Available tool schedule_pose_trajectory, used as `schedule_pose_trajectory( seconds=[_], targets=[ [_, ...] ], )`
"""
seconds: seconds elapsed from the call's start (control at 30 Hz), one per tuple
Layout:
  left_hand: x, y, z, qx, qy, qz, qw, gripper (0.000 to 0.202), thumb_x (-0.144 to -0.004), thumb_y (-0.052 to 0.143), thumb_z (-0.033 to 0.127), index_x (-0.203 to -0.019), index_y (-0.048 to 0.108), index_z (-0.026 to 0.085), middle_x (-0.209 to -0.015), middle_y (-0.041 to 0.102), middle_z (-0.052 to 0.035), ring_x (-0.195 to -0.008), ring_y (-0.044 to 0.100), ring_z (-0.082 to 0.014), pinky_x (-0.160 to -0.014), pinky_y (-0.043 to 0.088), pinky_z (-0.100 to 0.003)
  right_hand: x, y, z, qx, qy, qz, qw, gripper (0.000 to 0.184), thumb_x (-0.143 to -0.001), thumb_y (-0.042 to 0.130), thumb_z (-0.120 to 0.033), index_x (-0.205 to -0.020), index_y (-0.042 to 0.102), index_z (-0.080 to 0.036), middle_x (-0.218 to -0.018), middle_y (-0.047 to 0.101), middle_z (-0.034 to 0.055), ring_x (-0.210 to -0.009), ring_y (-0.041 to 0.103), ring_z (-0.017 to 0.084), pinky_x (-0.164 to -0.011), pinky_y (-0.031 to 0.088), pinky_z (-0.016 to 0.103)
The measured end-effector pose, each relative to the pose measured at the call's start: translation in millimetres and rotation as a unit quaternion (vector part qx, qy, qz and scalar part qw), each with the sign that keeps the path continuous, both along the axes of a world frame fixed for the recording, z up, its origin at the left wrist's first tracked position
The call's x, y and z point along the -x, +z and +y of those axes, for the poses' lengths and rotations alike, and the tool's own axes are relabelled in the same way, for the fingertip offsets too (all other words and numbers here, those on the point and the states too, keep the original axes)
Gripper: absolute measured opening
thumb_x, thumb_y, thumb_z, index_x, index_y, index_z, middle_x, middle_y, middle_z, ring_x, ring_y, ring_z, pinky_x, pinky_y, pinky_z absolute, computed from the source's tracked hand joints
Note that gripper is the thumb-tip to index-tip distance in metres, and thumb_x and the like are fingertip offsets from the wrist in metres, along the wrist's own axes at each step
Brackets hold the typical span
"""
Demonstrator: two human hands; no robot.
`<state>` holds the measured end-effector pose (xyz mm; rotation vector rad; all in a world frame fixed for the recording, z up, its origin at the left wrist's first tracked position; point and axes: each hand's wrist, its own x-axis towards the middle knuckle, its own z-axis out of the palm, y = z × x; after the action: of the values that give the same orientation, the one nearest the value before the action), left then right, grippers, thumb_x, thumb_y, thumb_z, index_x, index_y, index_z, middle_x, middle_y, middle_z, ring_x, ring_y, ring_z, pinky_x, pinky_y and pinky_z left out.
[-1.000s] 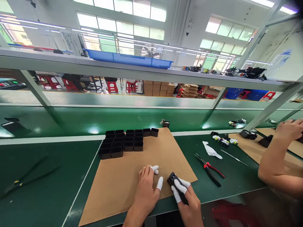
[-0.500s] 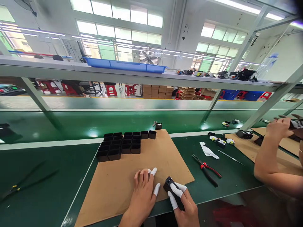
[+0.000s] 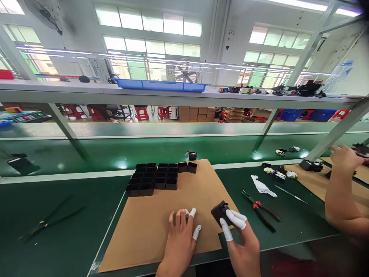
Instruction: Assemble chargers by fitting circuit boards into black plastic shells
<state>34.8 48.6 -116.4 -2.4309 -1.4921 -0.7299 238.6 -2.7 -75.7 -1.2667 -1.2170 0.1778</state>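
Observation:
My right hand (image 3: 242, 242), with white finger cots, pinches a small black plastic box (image 3: 220, 212) and holds it lifted just above the right part of the brown cardboard sheet (image 3: 150, 227). My left hand (image 3: 180, 240), also in finger cots, rests flat on the cardboard with fingers stretched out and nothing in it. At the far end of the sheet stands a block of several identical black open boxes (image 3: 157, 177) in rows.
Red-handled pliers (image 3: 261, 209), a white cloth (image 3: 262, 186) and a thin metal rod (image 3: 292, 195) lie on the green bench to the right. A co-worker's arm (image 3: 338, 192) works at the right edge. Black pliers (image 3: 47, 222) lie at left. A green conveyor belt (image 3: 121, 148) runs behind.
My right hand has lifted the black box off the cardboard and moved it up and to the right. My left hand stays flat on the sheet.

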Motion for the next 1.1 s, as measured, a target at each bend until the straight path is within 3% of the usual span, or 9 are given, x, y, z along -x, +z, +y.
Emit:
schedule_pose_trajectory(
  seconds=[0.13, 0.23, 0.33, 0.53, 0.7, 0.8, 0.9, 1.0, 1.1],
  targets=[
    [-9.8, 6.7, 4.4, 0.003, -0.012, -0.009, 1.000, 0.038, -0.102, 0.063, 0.020, -0.140, 0.066, 0.024, -0.127, 0.062, -0.0105, -0.123, 0.057, -0.0323, -0.114, 0.048, -0.061, -33.1, -12.5, 43.2, 0.080, 0.010, 0.177, 0.981, 0.045, -0.085, 0.088, -0.045, -0.120, 0.078, -0.019, -0.131, 0.078, 0.0166, -0.119, 0.075, 0.034, -0.110, 0.060, 0.054],
    [-12.3, 8.3, 6.1, 0.004, -0.015, -0.014, 1.000, 0.040, -0.101, 0.066, 0.020, -0.140, 0.067, 0.023, -0.128, 0.061, -0.0109, -0.123, 0.055, -0.0331, -0.113, 0.050, -0.061, -50.4, -17.4, 81.4, 0.093, 0.025, 0.218, 0.971, 0.055, -0.077, 0.091, -0.053, -0.116, 0.078, -0.018, -0.120, 0.082, 0.0167, -0.113, 0.078, 0.035, -0.108, 0.061, 0.058],
    [-11.3, 7.5, 6.1, 0.008, -0.030, -0.009, 0.999, 0.043, -0.101, 0.066, 0.020, -0.144, 0.065, 0.024, -0.128, 0.060, -0.0106, -0.124, 0.055, -0.0325, -0.114, 0.050, -0.060, -52.6, -24.8, 100.4, 0.093, 0.040, 0.237, 0.966, 0.058, -0.073, 0.090, -0.057, -0.115, 0.078, -0.018, -0.119, 0.083, 0.0163, -0.116, 0.078, 0.036, -0.109, 0.061, 0.059],
    [-3.5, 1.4, 3.5, 0.004, -0.037, 0.002, 0.999, 0.049, -0.099, 0.070, 0.022, -0.147, 0.062, 0.026, -0.130, 0.060, -0.0106, -0.124, 0.054, -0.0336, -0.113, 0.050, -0.059, -44.5, -35.6, 86.1, 0.117, 0.054, 0.253, 0.959, 0.055, -0.074, 0.091, -0.058, -0.110, 0.077, -0.018, -0.116, 0.083, 0.0158, -0.113, 0.079, 0.035, -0.110, 0.060, 0.059],
    [-3.7, 0.5, 2.0, 0.033, -0.035, -0.022, 0.999, 0.047, -0.099, 0.068, 0.020, -0.146, 0.063, 0.028, -0.133, 0.060, -0.0112, -0.127, 0.052, -0.0364, -0.113, 0.048, -0.061, -34.9, -21.5, 70.7, 0.125, 0.041, 0.258, 0.957, 0.059, -0.076, 0.092, -0.058, -0.116, 0.076, -0.017, -0.121, 0.082, 0.0181, -0.116, 0.078, 0.038, -0.110, 0.059, 0.061],
    [-3.9, 11.5, 4.3, 0.114, -0.048, -0.095, 0.988, 0.040, -0.103, 0.057, 0.016, -0.140, 0.065, 0.027, -0.132, 0.062, -0.0106, -0.127, 0.054, -0.0349, -0.112, 0.048, -0.060, -20.6, -5.7, 61.2, 0.109, 0.051, 0.248, 0.961, 0.053, -0.084, 0.088, -0.052, -0.125, 0.075, -0.020, -0.133, 0.078, 0.0159, -0.124, 0.075, 0.034, -0.114, 0.058, 0.056],
    [1.7, 24.0, 8.3, 0.201, -0.034, -0.238, 0.950, 0.038, -0.102, 0.043, 0.008, -0.123, 0.068, 0.026, -0.119, 0.063, -0.0081, -0.114, 0.057, -0.0297, -0.104, 0.051, -0.054, -4.6, 5.7, 52.6, 0.070, 0.059, 0.184, 0.979, 0.045, -0.091, 0.084, -0.046, -0.129, 0.075, -0.024, -0.140, 0.074, 0.0137, -0.130, 0.071, 0.031, -0.118, 0.054, 0.052],
    [8.6, 28.5, 10.9, 0.217, -0.013, -0.321, 0.922, 0.038, -0.096, 0.040, 0.005, -0.116, 0.067, 0.024, -0.109, 0.062, -0.0077, -0.106, 0.057, -0.0291, -0.099, 0.052, -0.054, 7.8, 6.5, 47.0, 0.115, 0.102, 0.092, 0.984, 0.031, -0.093, 0.081, -0.045, -0.117, 0.082, -0.025, -0.125, 0.078, 0.0124, -0.118, 0.074, 0.031, -0.109, 0.059, 0.049],
    [10.2, 27.8, 11.2, 0.217, -0.013, -0.345, 0.913, 0.032, -0.098, 0.043, 0.010, -0.116, 0.065, 0.024, -0.108, 0.063, -0.0076, -0.108, 0.057, -0.0298, -0.100, 0.051, -0.054, 13.2, 0.1, 44.7, 0.164, 0.126, 0.081, 0.975, 0.028, -0.091, 0.081, -0.049, -0.107, 0.087, -0.026, -0.112, 0.079, 0.0113, -0.106, 0.076, 0.031, -0.098, 0.062, 0.045]
  ],
)
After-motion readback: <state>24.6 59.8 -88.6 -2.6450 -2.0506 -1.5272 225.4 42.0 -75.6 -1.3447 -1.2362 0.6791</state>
